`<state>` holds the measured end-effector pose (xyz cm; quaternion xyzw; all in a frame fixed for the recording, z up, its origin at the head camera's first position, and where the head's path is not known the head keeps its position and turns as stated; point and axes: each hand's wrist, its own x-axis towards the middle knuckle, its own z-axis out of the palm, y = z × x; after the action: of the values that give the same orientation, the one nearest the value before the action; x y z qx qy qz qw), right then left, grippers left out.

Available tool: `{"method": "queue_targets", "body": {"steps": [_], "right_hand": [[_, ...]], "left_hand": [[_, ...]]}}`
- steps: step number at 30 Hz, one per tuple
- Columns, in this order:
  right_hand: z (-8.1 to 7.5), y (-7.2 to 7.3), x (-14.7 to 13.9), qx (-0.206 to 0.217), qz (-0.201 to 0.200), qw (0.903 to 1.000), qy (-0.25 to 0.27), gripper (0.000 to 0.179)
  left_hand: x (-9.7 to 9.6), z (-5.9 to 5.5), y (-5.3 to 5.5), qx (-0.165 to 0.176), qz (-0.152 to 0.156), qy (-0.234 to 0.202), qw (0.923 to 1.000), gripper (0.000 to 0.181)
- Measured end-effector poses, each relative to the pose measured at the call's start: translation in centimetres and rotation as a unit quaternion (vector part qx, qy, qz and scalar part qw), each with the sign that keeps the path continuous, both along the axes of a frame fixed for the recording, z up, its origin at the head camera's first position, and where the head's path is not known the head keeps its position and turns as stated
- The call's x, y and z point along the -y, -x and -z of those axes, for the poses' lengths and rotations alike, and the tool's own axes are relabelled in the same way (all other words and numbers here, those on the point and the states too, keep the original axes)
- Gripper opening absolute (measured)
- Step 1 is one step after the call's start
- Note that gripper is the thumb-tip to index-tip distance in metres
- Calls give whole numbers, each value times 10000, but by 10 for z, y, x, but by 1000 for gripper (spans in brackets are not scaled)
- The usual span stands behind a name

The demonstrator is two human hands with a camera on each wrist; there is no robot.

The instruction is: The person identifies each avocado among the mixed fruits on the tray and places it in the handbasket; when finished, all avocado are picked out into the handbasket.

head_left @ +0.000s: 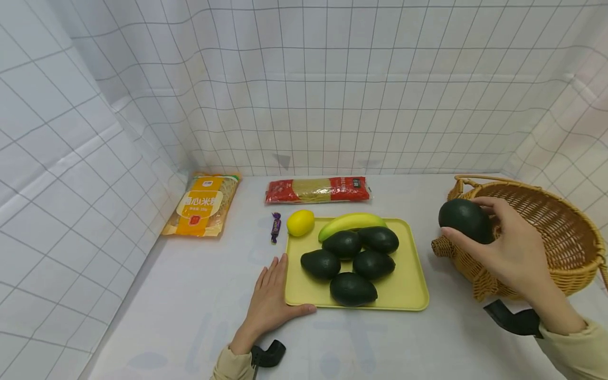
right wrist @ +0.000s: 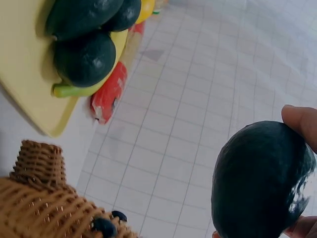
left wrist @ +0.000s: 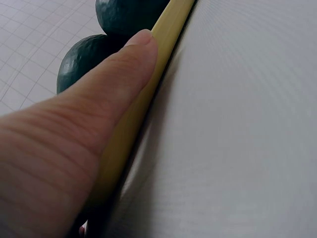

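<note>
My right hand (head_left: pixel 515 245) grips a dark green avocado (head_left: pixel 465 220) above the near-left rim of a wicker basket (head_left: pixel 560 221); in the right wrist view the held avocado (right wrist: pixel 257 178) fills the lower right. My left hand (head_left: pixel 271 303) lies with straight fingers along the left edge and near-left corner of a yellow tray (head_left: pixel 404 295). In the left wrist view the thumb (left wrist: pixel 124 64) rests on the tray's rim. Several avocados (head_left: pixel 353 289) lie on the tray, with a yellow-green banana (head_left: pixel 351 222) behind them and a lemon (head_left: pixel 301 222) at its far-left corner.
Behind the tray lies a red-ended pack of noodles (head_left: pixel 317 190). A small purple wrapped candy (head_left: pixel 276 228) sits left of the lemon. An orange food bag (head_left: pixel 201 206) leans at the far left. White gridded cloth (head_left: pixel 332 89) surrounds the table's back and sides.
</note>
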<state>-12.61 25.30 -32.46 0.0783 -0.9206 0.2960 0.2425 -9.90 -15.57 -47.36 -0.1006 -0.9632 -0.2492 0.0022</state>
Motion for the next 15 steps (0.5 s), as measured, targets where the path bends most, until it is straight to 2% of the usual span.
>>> {"method": "queue_targets", "body": {"steps": [7,15], "right_hand": [[-7,2,-18,102,361,9993,-15,71],[-15,2,-36,707,799,9942,-136,77]], "left_hand": [[0,0,0,-11,3,76,10000,130],[0,1,0,-35,0,56,10000,129]]}}
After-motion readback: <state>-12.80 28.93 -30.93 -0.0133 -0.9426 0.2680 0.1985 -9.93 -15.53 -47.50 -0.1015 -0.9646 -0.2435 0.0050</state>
